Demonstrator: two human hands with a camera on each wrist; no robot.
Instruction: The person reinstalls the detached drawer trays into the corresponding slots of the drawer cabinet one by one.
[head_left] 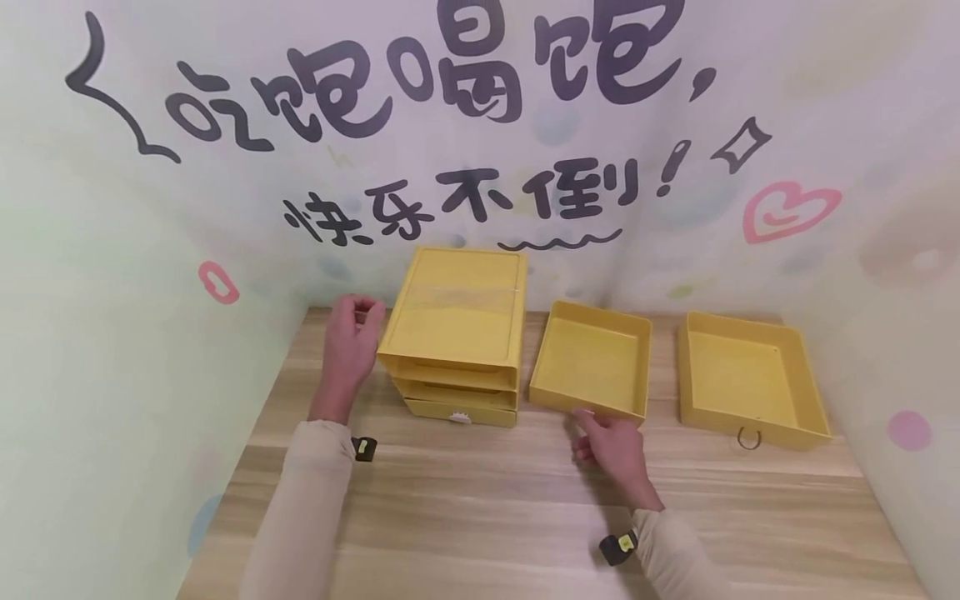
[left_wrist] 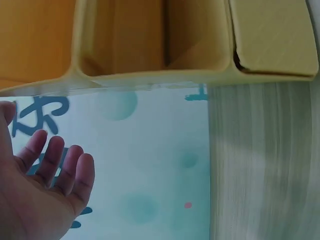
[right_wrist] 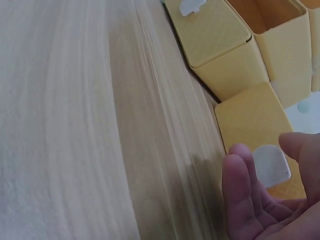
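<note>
A yellow drawer cabinet (head_left: 461, 312) stands at the back of the table, its two upper slots without drawers. Its bottom drawer (head_left: 459, 412) is in place and has a white scalloped handle. Beside the cabinet's left side is my left hand (head_left: 354, 342), holding nothing, fingers loosely bent in the left wrist view. A loose yellow drawer (head_left: 592, 354) lies just right of the cabinet. My right hand (head_left: 611, 446) is at its front edge; in the right wrist view, thumb and fingers stand around its white rounded handle (right_wrist: 271, 166), which shows between them.
Another loose yellow drawer (head_left: 742, 375) with a ring-shaped handle (head_left: 748, 438) lies farther right. The wood-grain table (head_left: 480, 517) meets printed walls behind and at both sides. Clear tape (head_left: 465, 296) crosses the cabinet's top.
</note>
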